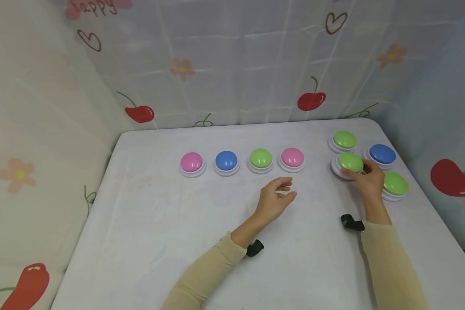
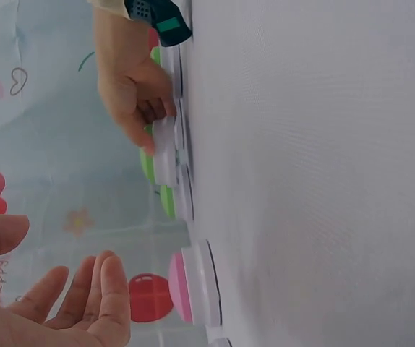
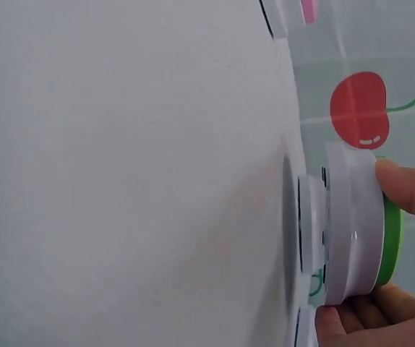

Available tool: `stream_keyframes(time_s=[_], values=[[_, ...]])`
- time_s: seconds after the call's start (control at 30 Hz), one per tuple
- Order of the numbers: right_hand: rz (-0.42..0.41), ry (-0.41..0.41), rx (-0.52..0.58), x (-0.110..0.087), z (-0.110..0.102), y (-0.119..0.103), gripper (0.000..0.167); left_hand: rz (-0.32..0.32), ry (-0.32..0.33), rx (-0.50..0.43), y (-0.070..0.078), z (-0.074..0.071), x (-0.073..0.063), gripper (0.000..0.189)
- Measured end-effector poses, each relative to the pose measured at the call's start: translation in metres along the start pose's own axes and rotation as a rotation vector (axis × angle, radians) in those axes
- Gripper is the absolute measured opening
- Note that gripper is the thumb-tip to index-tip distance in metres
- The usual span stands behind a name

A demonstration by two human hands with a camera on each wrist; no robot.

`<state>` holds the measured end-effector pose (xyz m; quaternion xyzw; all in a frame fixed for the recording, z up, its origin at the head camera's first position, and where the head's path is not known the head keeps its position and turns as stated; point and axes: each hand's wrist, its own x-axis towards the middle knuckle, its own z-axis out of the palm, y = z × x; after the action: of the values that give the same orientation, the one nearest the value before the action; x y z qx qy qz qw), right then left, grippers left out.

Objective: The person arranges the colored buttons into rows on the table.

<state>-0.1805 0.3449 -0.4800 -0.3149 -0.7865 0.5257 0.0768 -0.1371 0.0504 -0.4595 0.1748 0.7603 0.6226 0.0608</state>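
My right hand (image 1: 372,180) grips a green dome push button (image 1: 350,161) by its white base, thumb on one side and fingers on the other. In the right wrist view this button (image 3: 353,224) is tilted sideways by the camera, its base raised off the white tabletop. Around it are another green button (image 1: 345,139) behind, a blue button (image 1: 382,153) to the right and a green button (image 1: 396,184) partly covered by the hand. My left hand (image 1: 273,200) hovers with loosely bent fingers, holding nothing, just in front of a pink button (image 1: 292,157).
Left of that pink button, a green button (image 1: 261,158), a blue button (image 1: 226,160) and another pink button (image 1: 191,162) continue the row across the table (image 1: 147,206). Printed curtains (image 1: 236,86) hang along the table's back and sides.
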Motion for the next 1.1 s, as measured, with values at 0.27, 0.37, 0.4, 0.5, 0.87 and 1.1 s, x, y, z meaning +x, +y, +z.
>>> stream_keyframes(time_s=[0.27,0.37,0.4,0.5,0.87,1.1], values=[[-0.161,-0.122,-0.043,-0.04,0.012,-0.022,0.079,-0.01,0.037,-0.005,0.0,-0.014,0.006,0.042],[-0.275,-0.202,-0.066,-0.059,0.02,-0.032,0.078,-0.004,0.044,-0.006,0.001,-0.023,0.009,0.045],[-0.318,-0.227,-0.07,-0.065,0.023,-0.035,0.078,0.0,0.045,-0.005,0.001,-0.026,0.009,0.046],[-0.449,-0.306,-0.076,-0.081,0.033,-0.045,0.077,0.015,0.036,0.008,0.0,-0.036,0.011,0.052],[-0.717,-0.58,0.036,-0.116,0.075,-0.068,0.073,0.06,-0.03,0.042,-0.011,-0.078,0.007,0.071],[-0.697,-0.691,0.029,-0.132,0.111,-0.08,0.073,0.052,-0.028,0.045,-0.019,-0.111,-0.003,0.074]])
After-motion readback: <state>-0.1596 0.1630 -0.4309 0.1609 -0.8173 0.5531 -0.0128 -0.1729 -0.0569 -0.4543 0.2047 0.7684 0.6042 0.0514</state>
